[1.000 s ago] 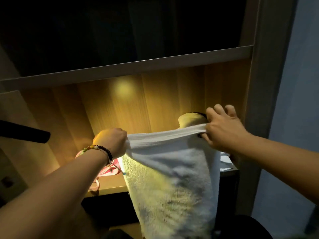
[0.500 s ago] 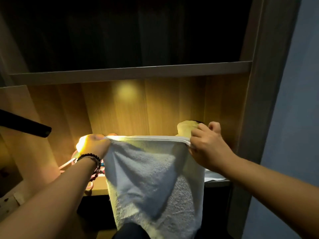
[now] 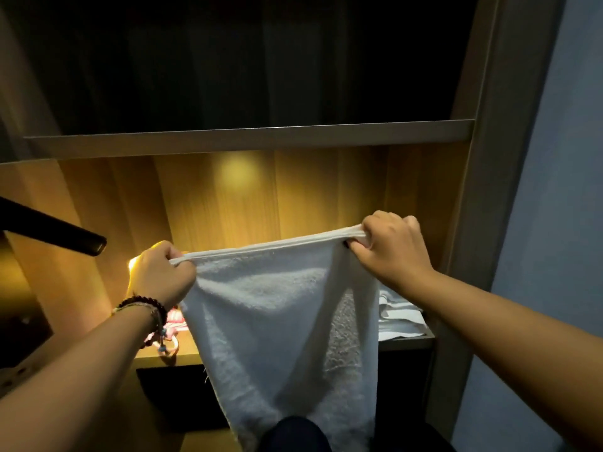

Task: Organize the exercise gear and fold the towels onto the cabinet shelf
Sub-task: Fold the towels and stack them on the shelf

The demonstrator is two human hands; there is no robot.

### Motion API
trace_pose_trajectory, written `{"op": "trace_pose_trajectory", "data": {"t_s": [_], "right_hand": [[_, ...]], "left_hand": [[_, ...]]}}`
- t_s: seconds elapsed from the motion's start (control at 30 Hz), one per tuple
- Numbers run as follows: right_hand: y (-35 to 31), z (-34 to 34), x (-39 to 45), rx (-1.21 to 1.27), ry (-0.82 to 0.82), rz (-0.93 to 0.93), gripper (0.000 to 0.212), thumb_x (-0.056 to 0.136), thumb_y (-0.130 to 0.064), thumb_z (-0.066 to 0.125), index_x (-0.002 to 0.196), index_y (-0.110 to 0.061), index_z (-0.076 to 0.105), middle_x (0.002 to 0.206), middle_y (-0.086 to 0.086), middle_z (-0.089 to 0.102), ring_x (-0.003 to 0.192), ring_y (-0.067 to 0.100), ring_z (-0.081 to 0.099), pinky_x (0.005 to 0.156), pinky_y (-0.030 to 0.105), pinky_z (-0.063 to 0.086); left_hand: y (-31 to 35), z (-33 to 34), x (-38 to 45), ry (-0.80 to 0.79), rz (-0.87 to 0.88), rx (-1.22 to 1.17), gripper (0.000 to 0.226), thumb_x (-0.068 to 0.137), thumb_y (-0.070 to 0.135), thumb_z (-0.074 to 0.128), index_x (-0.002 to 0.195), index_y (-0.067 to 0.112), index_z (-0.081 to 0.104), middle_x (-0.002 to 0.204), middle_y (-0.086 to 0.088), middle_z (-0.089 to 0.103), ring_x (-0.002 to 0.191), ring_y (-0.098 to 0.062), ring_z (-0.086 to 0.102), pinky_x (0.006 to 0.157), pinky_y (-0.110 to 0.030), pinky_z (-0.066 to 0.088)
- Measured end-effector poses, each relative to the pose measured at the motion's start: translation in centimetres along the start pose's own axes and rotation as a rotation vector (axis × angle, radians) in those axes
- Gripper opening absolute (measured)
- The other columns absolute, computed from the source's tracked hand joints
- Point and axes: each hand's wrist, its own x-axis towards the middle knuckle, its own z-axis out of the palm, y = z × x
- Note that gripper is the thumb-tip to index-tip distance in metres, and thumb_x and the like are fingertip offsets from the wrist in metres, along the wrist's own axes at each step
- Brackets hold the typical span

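A white towel (image 3: 277, 321) hangs in front of the lit cabinet shelf (image 3: 169, 355), stretched by its top edge between two hands. The left hand (image 3: 161, 275) grips the towel's upper left corner, fingers (image 3: 177, 256) curled tight around the bunched hem; the wrist below it wears dark bead bracelets (image 3: 143, 308). The right hand (image 3: 393, 251) holds the upper right corner a little higher than the left, its fingers (image 3: 359, 244) curled and pinching the hem, so the top edge slants upward to the right of the towel. The cloth drops loosely from that edge, covering the middle of the shelf and reaching below its front lip. Left of the towel, on the shelf, lies a pink and white rope-like item (image 3: 169, 334), partly hidden by the left wrist. Right of the towel, folded white towels (image 3: 399, 318) are stacked on the shelf. Far left of the towel, a black bar (image 3: 55, 231) juts in.
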Motion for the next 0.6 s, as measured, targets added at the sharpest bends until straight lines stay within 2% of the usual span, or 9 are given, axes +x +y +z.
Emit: {"op": "trace_pose_trajectory", "data": {"t_s": [0.07, 0.17, 0.23, 0.3, 0.4, 0.47, 0.53, 0.6], "right_hand": [[0.0, -0.6, -0.1, 0.017, 0.025, -0.057, 0.022, 0.091, -0.034, 0.059, 0.088, -0.012, 0.06, 0.087, 0.005, 0.06, 0.077, 0.023, 0.054, 0.073, 0.036, 0.034], [0.5, -2.5, -0.2, 0.038, 0.046, -0.068, 0.022, 0.087, -0.03, 0.065, 0.096, -0.012, 0.055, 0.082, 0.006, 0.063, 0.066, 0.024, 0.05, 0.069, 0.034, 0.034], [1.0, -3.7, -0.3, 0.021, 0.037, -0.07, 0.029, 0.086, -0.028, 0.066, 0.107, -0.013, 0.053, 0.087, 0.005, 0.066, 0.065, 0.024, 0.052, 0.068, 0.031, 0.032], [1.4, -5.0, -0.4, -0.015, 0.026, -0.099, 0.029, 0.089, -0.026, 0.064, 0.114, -0.014, 0.058, 0.1, 0.006, 0.066, 0.075, 0.028, 0.059, 0.066, 0.03, 0.037], [1.8, -7.4, -0.4, -0.014, 0.042, -0.072, 0.024, 0.092, -0.028, 0.06, 0.111, -0.015, 0.065, 0.099, 0.004, 0.062, 0.079, 0.025, 0.059, 0.064, 0.03, 0.049], [2.0, -9.1, -0.2, -0.006, 0.082, -0.047, 0.022, 0.092, -0.029, 0.06, 0.105, -0.014, 0.068, 0.096, 0.004, 0.062, 0.081, 0.021, 0.057, 0.066, 0.03, 0.05], [1.9, -10.7, 0.0, 0.012, 0.126, -0.039, 0.02, 0.091, -0.029, 0.061, 0.1, -0.012, 0.067, 0.095, 0.005, 0.063, 0.082, 0.019, 0.055, 0.067, 0.028, 0.048], [1.7, -12.5, 0.0, 0.06, 0.162, -0.024, 0.019, 0.091, -0.028, 0.061, 0.098, -0.012, 0.066, 0.095, 0.005, 0.063, 0.083, 0.018, 0.053, 0.067, 0.026, 0.046]], "left_hand": [[0.2, -0.1, -1.0, 0.015, 0.013, -0.017, 0.013, 0.078, 0.005, 0.057, 0.076, 0.016, 0.051, 0.068, -0.003, 0.055, 0.064, -0.022, 0.055, 0.052, -0.024, 0.044], [1.2, -0.4, -1.9, -0.071, 0.127, 0.002, 0.025, 0.08, 0.003, 0.057, 0.096, 0.022, 0.055, 0.077, 0.008, 0.052, 0.069, -0.007, 0.051, 0.052, -0.02, 0.041], [2.3, -0.8, -2.0, -0.119, 0.261, 0.134, 0.016, 0.08, 0.003, 0.057, 0.089, 0.015, 0.063, 0.074, 0.008, 0.048, 0.068, -0.007, 0.047, 0.055, -0.02, 0.037], [4.1, -1.6, -1.9, -0.116, 0.287, 0.174, 0.006, 0.078, 0.004, 0.057, 0.074, 0.007, 0.061, 0.072, 0.001, 0.047, 0.068, -0.018, 0.049, 0.055, -0.025, 0.039], [6.6, -3.1, -1.7, -0.059, 0.184, 0.033, 0.013, 0.075, 0.015, 0.053, 0.068, 0.007, 0.06, 0.071, -0.005, 0.052, 0.066, -0.021, 0.048, 0.053, -0.024, 0.036], [8.0, -4.3, -1.8, -0.019, 0.045, -0.166, 0.022, 0.067, 0.024, 0.045, 0.061, 0.008, 0.058, 0.063, -0.006, 0.05, 0.061, -0.02, 0.044, 0.053, -0.024, 0.031], [9.5, -5.5, -1.5, 0.012, -0.094, -0.327, 0.021, 0.066, 0.023, 0.045, 0.055, 0.007, 0.053, 0.058, -0.008, 0.044, 0.059, -0.022, 0.038, 0.054, -0.028, 0.027], [11.2, -6.9, -0.8, 0.01, -0.159, -0.368, 0.027, 0.079, 0.014, 0.052, 0.053, 0.01, 0.046, 0.057, -0.005, 0.039, 0.062, -0.023, 0.035, 0.052, -0.029, 0.026]]}}
